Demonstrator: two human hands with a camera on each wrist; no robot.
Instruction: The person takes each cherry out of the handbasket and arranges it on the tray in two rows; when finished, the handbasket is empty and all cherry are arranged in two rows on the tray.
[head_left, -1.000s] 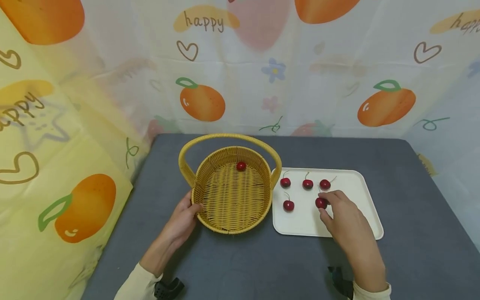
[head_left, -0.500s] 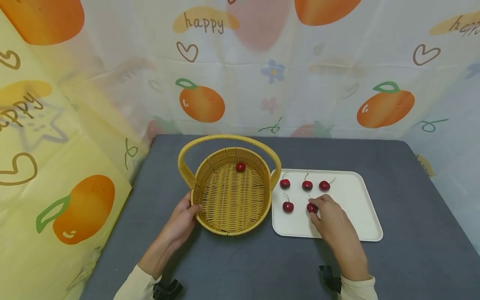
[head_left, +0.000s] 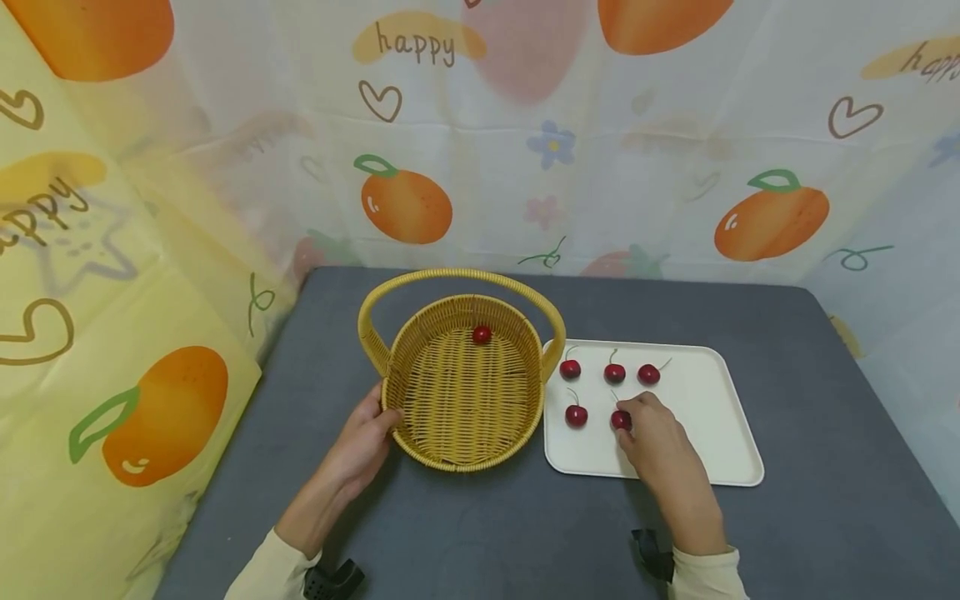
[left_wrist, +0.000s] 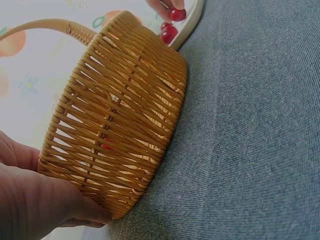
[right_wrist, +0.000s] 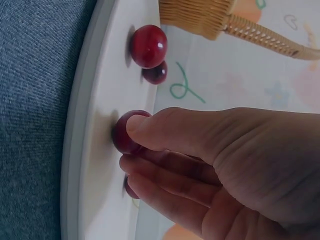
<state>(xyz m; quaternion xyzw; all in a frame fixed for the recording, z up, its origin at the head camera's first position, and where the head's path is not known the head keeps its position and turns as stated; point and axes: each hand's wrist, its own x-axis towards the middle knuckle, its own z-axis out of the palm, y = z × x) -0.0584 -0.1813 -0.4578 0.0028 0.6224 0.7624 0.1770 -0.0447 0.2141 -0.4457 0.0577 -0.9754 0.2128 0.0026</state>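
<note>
In the head view, my left hand [head_left: 362, 442] grips the left side of a round yellow woven basket [head_left: 465, 408], thumb over the rim. One dark red cherry [head_left: 482, 334] lies inside the basket towards the back. Over a white rectangular tray [head_left: 712, 425], my right hand [head_left: 667, 458] pinches another cherry [right_wrist: 126, 134] between thumb and fingers. From the right wrist view, this cherry looks at or just above the tray surface; I cannot tell whether it touches. Several more stemmed cherries, among them a front-left cherry [head_left: 576, 416], sit on the tray.
The basket's tall arched handle [head_left: 461, 273] stands up, and its right foot overlaps the tray's left edge. Everything rests on a dark grey cloth-covered table [head_left: 480, 533]. A fruit-printed curtain [head_left: 480, 167] hangs behind and on the left.
My right hand, pinching the cherry, has moved left and slightly nearer across the tray, into line with the front-left cherry. The left hand and basket stay put.
</note>
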